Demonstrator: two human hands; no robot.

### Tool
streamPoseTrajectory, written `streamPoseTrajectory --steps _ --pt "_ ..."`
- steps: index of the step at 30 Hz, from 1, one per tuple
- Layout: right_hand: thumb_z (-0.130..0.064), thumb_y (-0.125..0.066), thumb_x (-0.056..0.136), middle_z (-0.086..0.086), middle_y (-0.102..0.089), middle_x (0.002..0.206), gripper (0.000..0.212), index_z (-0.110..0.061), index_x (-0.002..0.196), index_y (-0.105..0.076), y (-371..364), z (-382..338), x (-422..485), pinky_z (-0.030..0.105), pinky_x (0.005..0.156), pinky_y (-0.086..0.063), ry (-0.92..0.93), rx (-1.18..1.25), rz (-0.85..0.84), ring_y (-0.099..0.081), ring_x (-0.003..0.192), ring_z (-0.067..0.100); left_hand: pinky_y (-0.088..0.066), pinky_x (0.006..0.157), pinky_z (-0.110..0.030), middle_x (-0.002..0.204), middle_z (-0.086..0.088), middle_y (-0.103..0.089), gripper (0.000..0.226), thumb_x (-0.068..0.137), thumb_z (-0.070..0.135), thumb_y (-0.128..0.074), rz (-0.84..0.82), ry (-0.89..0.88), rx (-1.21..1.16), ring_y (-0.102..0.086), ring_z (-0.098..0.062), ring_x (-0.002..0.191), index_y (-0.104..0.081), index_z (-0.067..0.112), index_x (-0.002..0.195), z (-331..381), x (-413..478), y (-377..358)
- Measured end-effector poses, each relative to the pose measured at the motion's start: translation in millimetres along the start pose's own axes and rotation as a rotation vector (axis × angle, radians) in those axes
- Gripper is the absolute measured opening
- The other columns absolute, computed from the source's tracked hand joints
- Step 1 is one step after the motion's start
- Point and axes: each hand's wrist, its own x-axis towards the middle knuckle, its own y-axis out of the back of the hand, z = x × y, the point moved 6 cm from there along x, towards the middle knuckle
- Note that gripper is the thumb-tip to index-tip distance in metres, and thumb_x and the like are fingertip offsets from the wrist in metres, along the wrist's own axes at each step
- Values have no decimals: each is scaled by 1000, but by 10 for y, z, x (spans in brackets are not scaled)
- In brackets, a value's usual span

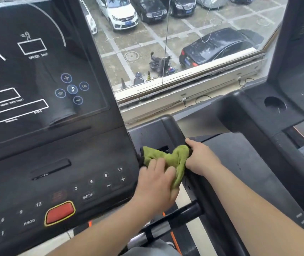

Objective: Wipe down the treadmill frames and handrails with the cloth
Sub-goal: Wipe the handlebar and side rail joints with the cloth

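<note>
Cloth: green, bunched across handrail beside console.
Left hand: blurred, laid over cloth; grip cannot be told.
Right hand: fingers curled, clamping cloth onto handrail.

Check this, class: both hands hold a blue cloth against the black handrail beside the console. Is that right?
No: the head view shows a green cloth, not blue. Left hand and right hand hold it against the black handrail beside the console.
</note>
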Motion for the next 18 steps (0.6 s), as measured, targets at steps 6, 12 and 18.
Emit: streamPoseTrajectory --steps 6,12,18 --pt "-19 -60 75 -6 -68 124 55 -37 127 -59 8 -30 -51 42 94 -56 -4 15 16 -63 113 26 -40 70 -40 112 -7 -52 33 85 51 -51 -17 103 135 -52 -33 103 -54 22 101 -537 577 151" --pt "-32 -73 76 3 -64 125 56 -31 130 -57 -17 111 -152 42 96 -54 12 60 56 -62 115 29 -44 63 -39 100 -5 -60 28 75 40 -62 -64 58 100 -55 -34 86 -59 20 94 -128 260 47" --pt "-32 -80 65 -10 -72 97 43 -33 105 -64 -121 271 -213 34 77 -57 23 -15 3 -67 96 22 -43 71 -37 105 5 -66 25 82 36 -58 -70 -70 176 -57 -28 93 -58 23 104 -417 286 209"
